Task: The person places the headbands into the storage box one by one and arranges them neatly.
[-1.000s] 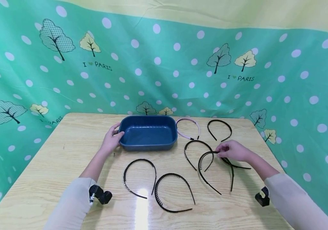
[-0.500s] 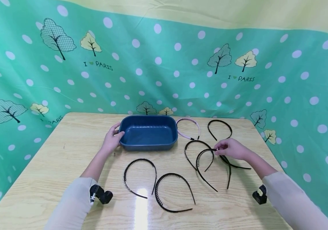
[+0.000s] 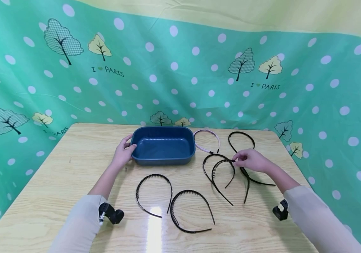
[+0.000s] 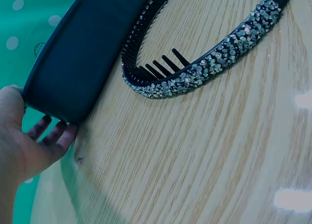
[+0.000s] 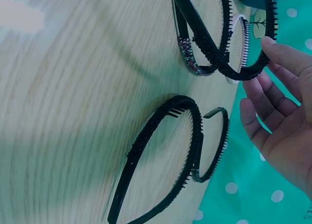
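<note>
My left hand grips the left end of a dark blue plastic bin, thumb over the rim and fingers outside. Nothing lies inside the bin. At the right, my right hand pinches the top of a black toothed headband between thumb and fingers, its ends pointing toward me. That band hangs over a headband with coloured stones. Below the hand lies another black headband, partly hidden. A stone-covered headband and a plain black toothed one lie in front of the bin.
Against the bin's right side lies a lilac headband. A thin black headband is at the back right. The wooden table meets a green dotted curtain behind. Light glares on the table's front.
My right hand has moved left and slightly away from me, carrying the black headband toward the bin. The left hand and the bin have stayed put.
</note>
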`<action>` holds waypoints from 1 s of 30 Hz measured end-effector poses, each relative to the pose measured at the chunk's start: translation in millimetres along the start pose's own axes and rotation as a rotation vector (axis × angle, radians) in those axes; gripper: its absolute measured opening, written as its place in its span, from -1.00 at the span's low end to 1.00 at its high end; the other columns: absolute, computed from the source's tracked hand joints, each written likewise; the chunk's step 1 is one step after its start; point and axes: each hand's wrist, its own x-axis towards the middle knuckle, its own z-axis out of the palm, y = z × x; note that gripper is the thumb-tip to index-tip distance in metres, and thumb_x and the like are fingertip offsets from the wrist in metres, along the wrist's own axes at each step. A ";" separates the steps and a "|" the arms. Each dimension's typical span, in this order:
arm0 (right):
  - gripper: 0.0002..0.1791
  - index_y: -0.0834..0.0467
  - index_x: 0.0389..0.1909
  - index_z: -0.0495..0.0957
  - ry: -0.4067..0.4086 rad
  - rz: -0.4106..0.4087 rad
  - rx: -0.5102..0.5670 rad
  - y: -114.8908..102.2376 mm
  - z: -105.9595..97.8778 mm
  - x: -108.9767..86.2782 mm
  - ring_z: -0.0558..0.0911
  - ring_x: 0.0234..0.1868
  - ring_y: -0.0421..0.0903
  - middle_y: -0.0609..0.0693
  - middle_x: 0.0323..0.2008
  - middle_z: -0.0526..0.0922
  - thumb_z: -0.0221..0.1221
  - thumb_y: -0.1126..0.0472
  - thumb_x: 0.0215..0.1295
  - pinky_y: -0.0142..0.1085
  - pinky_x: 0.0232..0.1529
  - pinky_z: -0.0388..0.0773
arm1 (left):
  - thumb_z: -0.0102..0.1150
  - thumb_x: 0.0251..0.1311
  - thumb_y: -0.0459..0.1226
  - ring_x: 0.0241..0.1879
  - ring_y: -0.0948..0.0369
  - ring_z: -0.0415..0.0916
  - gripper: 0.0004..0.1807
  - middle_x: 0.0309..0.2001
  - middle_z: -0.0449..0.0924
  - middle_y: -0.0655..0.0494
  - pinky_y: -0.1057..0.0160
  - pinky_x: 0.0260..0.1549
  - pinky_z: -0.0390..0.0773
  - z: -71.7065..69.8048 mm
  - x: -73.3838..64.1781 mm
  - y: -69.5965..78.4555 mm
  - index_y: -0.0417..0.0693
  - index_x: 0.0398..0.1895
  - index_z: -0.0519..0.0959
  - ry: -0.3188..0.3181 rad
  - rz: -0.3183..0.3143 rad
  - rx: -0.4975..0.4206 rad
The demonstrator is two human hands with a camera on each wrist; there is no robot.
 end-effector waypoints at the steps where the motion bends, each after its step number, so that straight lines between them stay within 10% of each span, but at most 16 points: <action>1: -0.76 0.26 -0.17 0.62 0.003 -0.002 0.001 -0.5 -0.1 1.0 0.40 -0.48 -0.19 -0.02 -0.49 0.56 0.23 0.21 0.19 -0.37 -0.48 0.37 | -0.14 0.39 -0.23 0.08 -0.21 0.38 -0.39 0.26 0.21 -0.34 0.37 -0.43 0.56 0.1 -0.1 0.1 0.11 0.47 0.01 0.001 0.001 -0.002; 30: -0.71 0.23 -0.16 0.62 0.069 -0.034 -0.023 -26.1 -9.8 27.0 0.43 -0.43 -0.13 0.00 -0.46 0.54 0.25 0.12 0.19 -0.31 -0.41 0.40 | -0.16 0.38 -0.27 0.07 -0.23 0.38 -0.39 0.26 0.20 -0.37 0.37 -0.45 0.56 0.4 -9.4 11.5 0.03 0.47 -0.01 -0.014 -0.013 -0.003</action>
